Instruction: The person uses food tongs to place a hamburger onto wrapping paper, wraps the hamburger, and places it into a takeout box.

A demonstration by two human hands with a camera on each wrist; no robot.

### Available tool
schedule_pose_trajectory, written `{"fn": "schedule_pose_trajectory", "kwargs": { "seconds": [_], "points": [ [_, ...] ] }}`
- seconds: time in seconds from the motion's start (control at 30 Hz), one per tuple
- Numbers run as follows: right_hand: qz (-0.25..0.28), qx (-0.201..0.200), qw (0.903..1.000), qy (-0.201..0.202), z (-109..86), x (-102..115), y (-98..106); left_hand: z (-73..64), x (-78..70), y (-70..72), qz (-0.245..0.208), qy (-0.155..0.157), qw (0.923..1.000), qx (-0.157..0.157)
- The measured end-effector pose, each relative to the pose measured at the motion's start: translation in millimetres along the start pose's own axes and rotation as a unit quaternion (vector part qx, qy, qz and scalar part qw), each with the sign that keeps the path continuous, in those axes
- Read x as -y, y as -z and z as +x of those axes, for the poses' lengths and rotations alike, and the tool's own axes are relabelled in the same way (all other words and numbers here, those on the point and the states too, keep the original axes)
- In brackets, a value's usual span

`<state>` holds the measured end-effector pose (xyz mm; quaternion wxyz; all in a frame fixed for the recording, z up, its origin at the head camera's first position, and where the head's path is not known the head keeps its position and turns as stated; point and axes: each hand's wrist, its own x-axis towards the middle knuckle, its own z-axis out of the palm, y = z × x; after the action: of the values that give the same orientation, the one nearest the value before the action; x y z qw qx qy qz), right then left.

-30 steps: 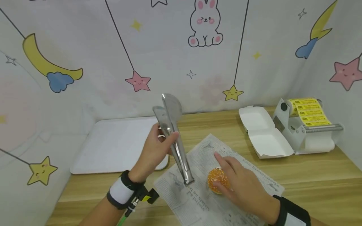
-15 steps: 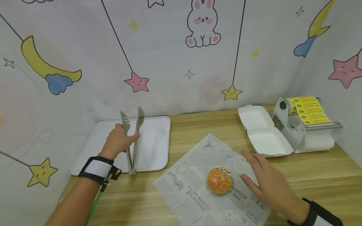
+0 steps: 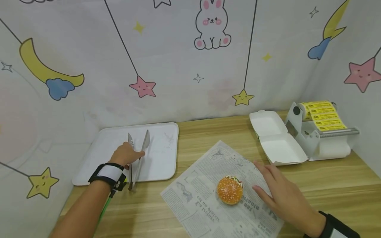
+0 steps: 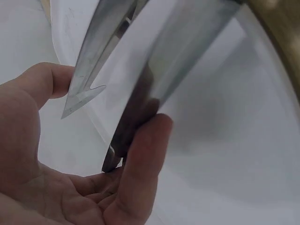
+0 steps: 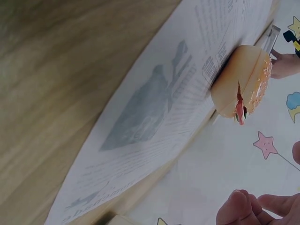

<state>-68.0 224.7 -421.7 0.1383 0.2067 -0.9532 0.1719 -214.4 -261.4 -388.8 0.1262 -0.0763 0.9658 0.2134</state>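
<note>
Metal serving tongs point(image 3: 139, 168) lie over the white tray point(image 3: 163, 155), their hinged end past its front edge; whether they touch the tray is unclear. My left hand point(image 3: 125, 155) holds them, thumb against one arm and fingers round the other, as the left wrist view shows with the tongs' arms point(image 4: 185, 51) spread. A sesame-bun burger point(image 3: 230, 190) sits on a sheet of newsprint-patterned paper point(image 3: 205, 178). Right of the burger, my right hand point(image 3: 282, 195) is held with fingers extended, apart from the bun. In the right wrist view, the burger's filling shows at its side.
An opened white clamshell box point(image 3: 282, 148) stands at the back right. Beside it is a label dispenser point(image 3: 322, 132) with a roll of yellow labels. A patterned cloth backdrop point(image 3: 178, 59) rises behind the wooden table point(image 3: 143, 211).
The tongs have moved left with my left hand, from above the paper to the tray, and then lower. My right hand has drawn back rightward from the burger.
</note>
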Motion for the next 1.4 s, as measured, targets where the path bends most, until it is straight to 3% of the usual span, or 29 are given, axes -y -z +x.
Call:
{"fn": "schedule_pose_trajectory", "kwargs": {
  "seconds": [0.1, 0.2, 0.3, 0.37, 0.47, 0.6, 0.67, 0.73, 0.83, 0.9, 1.0, 1.1, 1.27, 1.4],
  "points": [
    [-0.003, 0.000, 1.0000, 0.000, -0.2, -1, 1, 1.3, 0.4, 1.7, 0.011, 0.003, 0.9999, 0.002],
    [-0.007, 0.002, 1.0000, -0.005, 0.3, -1, 4, 2.1, -0.7, 5.1, 0.053, 0.016, 0.9984, -0.007],
    [-0.009, 0.004, 0.9998, -0.015, -0.1, -1, 7, 2.1, -2.8, 9.2, 0.090, 0.024, 0.9950, -0.035],
    [-0.006, 0.006, 0.9997, -0.025, -2.0, -3, 10, 1.7, -6.2, 10.8, 0.084, 0.016, 0.9942, -0.065],
    [-0.001, 0.017, 0.9990, -0.042, -8.2, -6, 15, -0.1, -19.8, 9.9, 0.058, -0.040, 0.9896, -0.125],
    [-0.009, 0.033, 0.9987, -0.037, -24.2, -15, 13, -2.9, -52.8, -0.5, 0.014, -0.163, 0.9735, -0.160],
    [-0.024, 0.053, 0.9976, -0.039, -34.6, -19, 8, -2.9, -72.5, -9.6, 0.005, -0.232, 0.9617, -0.146],
    [-0.041, 0.094, 0.9933, -0.052, -45.2, -24, 0, -2.8, -93.9, -20.2, 0.011, -0.291, 0.9502, -0.112],
    [-0.042, 0.153, 0.9842, -0.078, -60.3, -31, -11, -1.6, -126.2, -39.0, 0.052, -0.353, 0.9331, -0.047],
    [-0.043, 0.168, 0.9816, -0.081, -68.3, -36, -19, 0.5, -144.6, -53.1, 0.085, -0.373, 0.9241, -0.003],
    [-0.041, 0.163, 0.9827, -0.078, -76.0, -40, -25, 5.4, -164.8, -74.8, 0.144, -0.389, 0.9092, 0.038],
    [-0.035, 0.178, 0.9796, -0.087, -77.0, -41, -28, 11.0, -175.6, -95.3, 0.186, -0.389, 0.9006, 0.056],
    [-0.037, 0.210, 0.9720, -0.099, -75.8, -39, -29, 15.9, -184.9, -120.4, 0.224, -0.369, 0.8987, 0.080],
    [-0.036, 0.215, 0.9704, -0.103, -75.1, -37, -27, 13.3, -186.7, -127.2, 0.237, -0.360, 0.8972, 0.094]
  ]
}}
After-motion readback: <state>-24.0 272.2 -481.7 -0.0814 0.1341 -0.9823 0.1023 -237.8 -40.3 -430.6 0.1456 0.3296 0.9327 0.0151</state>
